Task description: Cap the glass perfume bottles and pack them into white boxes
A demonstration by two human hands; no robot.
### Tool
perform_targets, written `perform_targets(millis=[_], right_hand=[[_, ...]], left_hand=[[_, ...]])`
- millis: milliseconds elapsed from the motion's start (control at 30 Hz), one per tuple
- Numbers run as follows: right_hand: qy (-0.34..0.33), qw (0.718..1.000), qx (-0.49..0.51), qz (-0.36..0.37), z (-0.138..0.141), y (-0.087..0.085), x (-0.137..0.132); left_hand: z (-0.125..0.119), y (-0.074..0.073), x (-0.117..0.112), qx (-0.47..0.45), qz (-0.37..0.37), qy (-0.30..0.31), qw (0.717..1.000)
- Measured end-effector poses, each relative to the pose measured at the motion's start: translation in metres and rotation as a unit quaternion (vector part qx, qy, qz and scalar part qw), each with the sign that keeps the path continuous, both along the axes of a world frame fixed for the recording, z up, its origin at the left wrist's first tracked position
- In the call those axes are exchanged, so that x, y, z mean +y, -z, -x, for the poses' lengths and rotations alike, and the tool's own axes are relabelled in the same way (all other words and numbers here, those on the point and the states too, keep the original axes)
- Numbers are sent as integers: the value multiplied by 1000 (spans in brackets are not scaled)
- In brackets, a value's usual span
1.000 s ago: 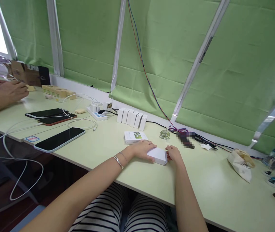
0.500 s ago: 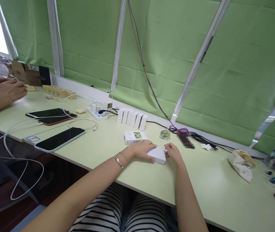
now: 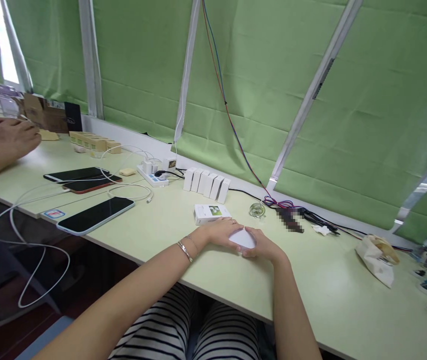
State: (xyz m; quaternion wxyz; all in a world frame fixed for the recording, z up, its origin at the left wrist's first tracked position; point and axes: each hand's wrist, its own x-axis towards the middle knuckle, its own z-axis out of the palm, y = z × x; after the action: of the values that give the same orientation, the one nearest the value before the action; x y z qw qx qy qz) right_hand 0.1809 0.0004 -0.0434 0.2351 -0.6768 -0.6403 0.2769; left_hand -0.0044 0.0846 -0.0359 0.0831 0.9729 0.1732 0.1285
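A small white box (image 3: 242,239) lies flat on the table between my two hands. My left hand (image 3: 223,233) grips its left side, thumb at the near edge and fingers along the far one. From the right, my right hand (image 3: 261,244) closes round the other end, its fingertips meeting the left ones at the far edge. Just beyond the left hand rests another white box with a green picture (image 3: 213,212) on its top. A row of several narrow white boxes (image 3: 206,184) stands upright behind that.
Phones (image 3: 95,216) and white charging cables lie to the left, near a power strip (image 3: 152,176). A coiled clear-green item (image 3: 257,210) and dark cables (image 3: 313,220) sit behind my hands. A cloth pouch (image 3: 375,260) is at the right. Another person's hands (image 3: 16,137) work at far left.
My right hand has moved left and closed round the right end of the white box, covering more of it. My left hand keeps its hold. The view has shifted slightly.
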Motion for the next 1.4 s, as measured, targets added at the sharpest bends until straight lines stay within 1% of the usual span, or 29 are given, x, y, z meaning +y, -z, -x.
perform_targets(millis=[67,100,167,267,333,400,500,633,733,800,867,900,933,1067,1167,1200,1267,1400], right_hand=[[-2,1000,-8,6,1,-2,-1],[-1,1000,-11,8,2,-2,-1],[3,1000,-15,11,2,-4,-2],[9,1000,-14,12,3,-6,-3],[12,1000,-7,12,3,-6,-3],[17,1000,5,10,2,-6,-3],[27,999,36,1,-1,-6,-4],[34,992,116,-39,-7,-10,-7],[19,976,192,-102,-9,-15,-10],[4,946,277,-167,-9,-17,-10],[-1,905,360,-225,-8,-18,-10],[-1,887,391,-245,-7,-18,-9],[1,876,408,-255,-6,-18,-9],[-4,864,434,-255,2,-19,-9],[-13,861,444,-249,9,-21,-10],[-15,860,446,-248,11,-22,-10],[-18,859,448,-247,14,-23,-11],[-31,857,453,-245,18,-24,-11]], left_hand=[[1,-4,1,-28,-3,-27,999],[2,-6,3,-45,-7,-52,998],[5,-8,9,-72,-14,-123,990],[11,-4,22,-85,-9,-243,966],[15,2,30,-74,4,-299,951],[17,7,35,-66,17,-328,942],[18,11,38,-79,35,-340,936],[17,4,38,-131,83,-321,934],[13,-2,35,-184,144,-270,934],[10,-4,30,-209,198,-215,933],[7,-4,24,-220,249,-150,931],[6,-4,21,-222,270,-115,930],[5,-4,17,-221,288,-80,928],[5,-4,6,-204,343,35,916],[5,-5,4,-205,404,97,886],[4,-5,5,-215,422,105,875],[3,-5,7,-246,438,91,860],[1,-4,10,-294,436,55,849]])
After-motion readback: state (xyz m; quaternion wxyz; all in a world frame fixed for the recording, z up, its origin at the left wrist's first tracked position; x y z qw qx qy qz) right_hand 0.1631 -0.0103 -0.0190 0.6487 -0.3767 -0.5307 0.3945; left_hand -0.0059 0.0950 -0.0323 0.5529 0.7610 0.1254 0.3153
